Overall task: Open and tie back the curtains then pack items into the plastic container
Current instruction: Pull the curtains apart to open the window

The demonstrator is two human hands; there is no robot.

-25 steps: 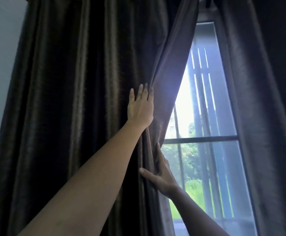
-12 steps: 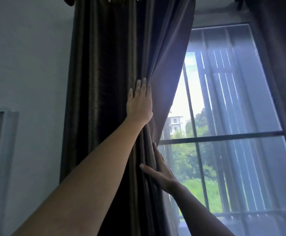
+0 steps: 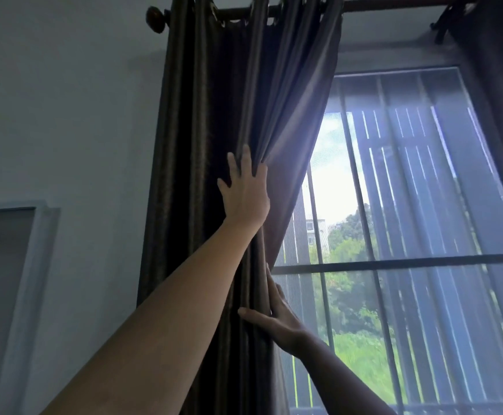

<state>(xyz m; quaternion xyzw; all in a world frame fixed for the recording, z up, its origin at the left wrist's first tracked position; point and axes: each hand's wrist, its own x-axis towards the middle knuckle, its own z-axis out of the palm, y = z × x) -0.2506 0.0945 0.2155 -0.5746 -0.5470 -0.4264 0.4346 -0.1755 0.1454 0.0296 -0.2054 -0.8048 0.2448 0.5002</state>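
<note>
The left curtain is a dark brown with a dull sheen, its folds making lighter and darker vertical stripes; its turned-out edge shows greyish mauve in the daylight. The right curtain reads almost black. The curtain rod is reddish-brown wood, its finial a darker brown. The wall is pale blue-grey. Beyond the dark window bars, a blue-grey slatted screen carries thin pale vertical stripes, beside green trees.

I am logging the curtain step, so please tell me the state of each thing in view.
left curtain, bunched at the left, not yet tied.
right curtain, hanging at the right edge, partly in view.
window, mostly uncovered.
left hand, flat on left curtain, fingers straight.
right hand, fingers straight, pressing curtain's edge.
</note>
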